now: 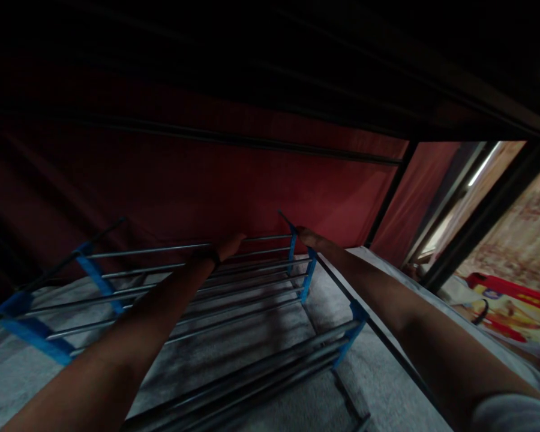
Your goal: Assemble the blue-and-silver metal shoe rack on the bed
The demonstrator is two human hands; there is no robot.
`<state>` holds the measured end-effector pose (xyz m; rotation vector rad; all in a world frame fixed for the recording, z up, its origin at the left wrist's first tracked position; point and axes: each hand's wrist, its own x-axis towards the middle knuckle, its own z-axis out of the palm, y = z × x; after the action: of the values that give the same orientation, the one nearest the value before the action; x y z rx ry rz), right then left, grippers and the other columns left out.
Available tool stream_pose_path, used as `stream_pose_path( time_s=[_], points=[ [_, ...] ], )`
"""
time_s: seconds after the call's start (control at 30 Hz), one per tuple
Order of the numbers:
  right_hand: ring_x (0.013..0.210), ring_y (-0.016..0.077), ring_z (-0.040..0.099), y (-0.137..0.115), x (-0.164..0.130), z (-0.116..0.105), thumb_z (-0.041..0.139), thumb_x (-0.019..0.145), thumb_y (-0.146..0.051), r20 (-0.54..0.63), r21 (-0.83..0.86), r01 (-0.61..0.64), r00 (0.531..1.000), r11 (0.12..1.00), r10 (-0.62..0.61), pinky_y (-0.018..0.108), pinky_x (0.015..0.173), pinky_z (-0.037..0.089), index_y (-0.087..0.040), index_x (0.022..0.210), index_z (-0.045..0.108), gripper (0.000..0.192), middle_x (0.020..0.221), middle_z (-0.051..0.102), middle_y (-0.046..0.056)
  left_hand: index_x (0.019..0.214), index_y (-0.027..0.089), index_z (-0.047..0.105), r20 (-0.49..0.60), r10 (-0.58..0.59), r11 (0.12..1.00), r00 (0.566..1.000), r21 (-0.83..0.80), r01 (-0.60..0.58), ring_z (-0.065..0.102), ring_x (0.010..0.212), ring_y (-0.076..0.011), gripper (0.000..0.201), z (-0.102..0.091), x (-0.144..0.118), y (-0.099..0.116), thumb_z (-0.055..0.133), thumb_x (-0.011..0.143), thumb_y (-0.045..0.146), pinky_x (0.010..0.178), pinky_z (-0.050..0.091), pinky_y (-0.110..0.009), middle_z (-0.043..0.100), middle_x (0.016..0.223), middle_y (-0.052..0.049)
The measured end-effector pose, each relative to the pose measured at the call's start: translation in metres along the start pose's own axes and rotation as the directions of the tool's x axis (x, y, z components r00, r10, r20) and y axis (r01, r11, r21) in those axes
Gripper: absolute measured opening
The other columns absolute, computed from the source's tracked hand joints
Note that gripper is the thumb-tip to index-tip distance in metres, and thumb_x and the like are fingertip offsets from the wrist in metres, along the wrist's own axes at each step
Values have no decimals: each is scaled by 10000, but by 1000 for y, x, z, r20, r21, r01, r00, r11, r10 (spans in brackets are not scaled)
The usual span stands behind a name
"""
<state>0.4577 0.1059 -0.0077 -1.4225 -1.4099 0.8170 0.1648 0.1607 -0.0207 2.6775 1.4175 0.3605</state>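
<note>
Under dark red fabric wall (216,180): grey carpet (279,330), blue-jointed metal rack (234,282)

Left hand (228,245): fingers lost in shadow against the red cloth (252,186); grip unreadable.
Right hand (306,236): fingers likewise hidden past the rack (198,288) corner.
Rack: left end cut by the frame edge.
Upper area: too dark to read.
Printed bag (513,309), right: blurred, cropped.

You're reaching into a rack (234,288) showing smooth, dully shining metal rods and matt blue plastic connectors (308,279), lying on what is probably rough grey carpet (270,336), with red cloth (234,186) hanging matt behind.
</note>
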Motion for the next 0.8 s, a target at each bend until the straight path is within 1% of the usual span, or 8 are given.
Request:
stream_pose_path(
  time_s=[0.13, 0.27, 0.33, 0.47, 0.63, 0.73, 0.8],
  points=[
    [825, 234, 682, -2, -2, 1, 715, 664, -135, -47, -76, -68, 997, 995, 64, 325, 804, 539, -177, 759, 728, 105, 689, 706, 63, 1145, 186, 781, -20, -11, 1000, 1000, -9, 10, 729, 1081, -257, 374, -6, 0, 1, 480, 937, 109, 979, 512, -341, 789, 1112, -130],
    [685, 156, 602, -3, -4, 0, 656, 622, -87, -50, -109, -99, 994, 989, 94, 267, 722, 510, -177, 710, 677, 128, 636, 649, 9, 1182, 188, 777, -48, -34, 999, 998, -25, 33, 728, 1096, -259, 393, -3, 0, 0, 469, 946, 126, 982, 526, -362, 793, 1135, -127],
    [660, 135, 569, -2, -4, 0, 639, 610, -87, -52, -117, -106, 994, 987, 101, 242, 690, 492, -181, 709, 665, 139, 629, 633, -10, 1176, 196, 784, -53, -36, 999, 998, -33, 34, 732, 1088, -256, 395, -1, 2, -2, 477, 938, 125, 980, 529, -356, 799, 1118, -119],
    [697, 138, 575, 0, -3, 2, 619, 609, -110, -61, -115, -109, 993, 987, 102, 224, 688, 481, -186, 698, 655, 122, 654, 646, -8, 1199, 208, 783, -57, -28, 999, 998, -40, 26, 716, 1151, -251, 404, 0, 8, -6, 506, 922, 110, 1017, 516, -339, 793, 1172, -108],
    [699, 143, 589, 2, -3, 5, 592, 595, -82, -51, -80, -105, 994, 991, 101, 209, 650, 470, -186, 701, 658, 162, 654, 661, 2, 1242, 191, 766, -53, -22, 999, 998, -48, 20, 699, 1211, -246, 410, 2, 10, -8, 488, 952, 107, 1062, 500, -342, 758, 1291, -122],
    [684, 128, 584, 2, -5, 4, 563, 589, -51, -39, -53, -103, 994, 993, 101, 198, 648, 467, -182, 699, 651, 192, 648, 657, -10, 1234, 202, 772, -59, -26, 998, 998, -50, 23, 694, 1228, -254, 411, 3, 9, -8, 482, 958, 107, 1063, 504, -345, 760, 1286, -115],
    [703, 128, 600, 1, -7, 3, 571, 603, -46, -18, -34, -99, 995, 994, 99, 202, 680, 486, -175, 716, 663, 195, 679, 678, -6, 1216, 210, 782, -59, -25, 998, 998, -51, 22, 703, 1213, -262, 405, 3, 8, -7, 491, 954, 105, 1048, 513, -347, 771, 1258, -114]
  ],
)
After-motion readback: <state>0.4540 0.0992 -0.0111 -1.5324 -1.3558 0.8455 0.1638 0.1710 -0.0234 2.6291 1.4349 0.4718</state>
